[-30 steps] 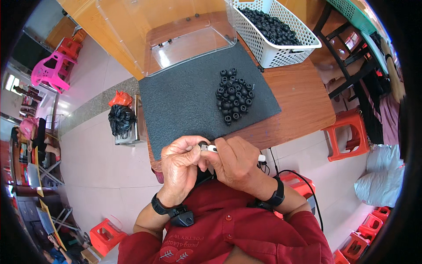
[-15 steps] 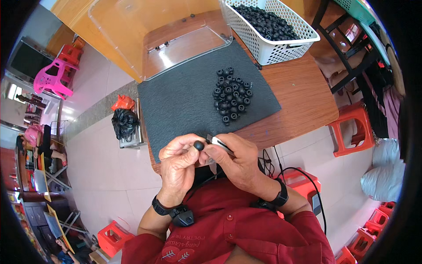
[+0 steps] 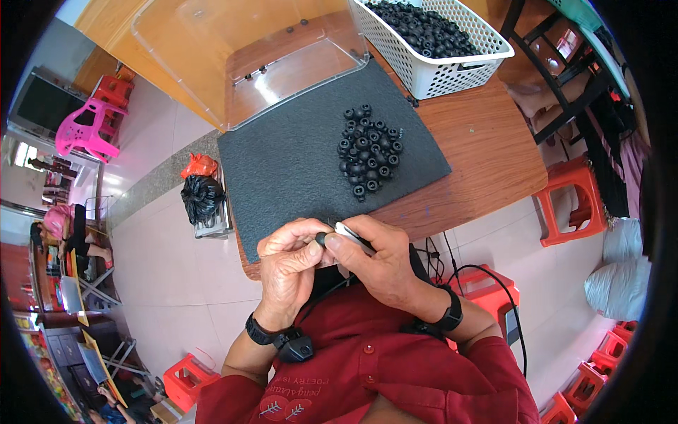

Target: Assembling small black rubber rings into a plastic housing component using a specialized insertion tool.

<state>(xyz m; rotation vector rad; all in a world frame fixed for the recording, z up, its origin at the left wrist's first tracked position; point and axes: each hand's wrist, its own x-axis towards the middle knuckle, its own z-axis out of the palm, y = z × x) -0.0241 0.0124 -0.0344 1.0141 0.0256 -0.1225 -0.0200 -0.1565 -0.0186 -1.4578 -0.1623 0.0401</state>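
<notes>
Facing each other by the mat (image 3: 282,162), likely for steadiness, are the left hand (image 3: 288,260), fingers pinching a black bead (image 3: 321,239), and the right hand (image 3: 374,253), fingers clasping a white tool (image 3: 345,230).

Black pieces (image 3: 369,152): smooth, faintly glossy (plastic or rubber, not to be told apart)
Mat (image 3: 282,162): matt, finely roughened face shown
Tabletop (image 3: 487,159): wood grain seen, glossily finished
Clear bin (image 3: 304,71): smooth plastic, light sharply reflected
Shirt (image 3: 325,346): matt cloth seen
</notes>
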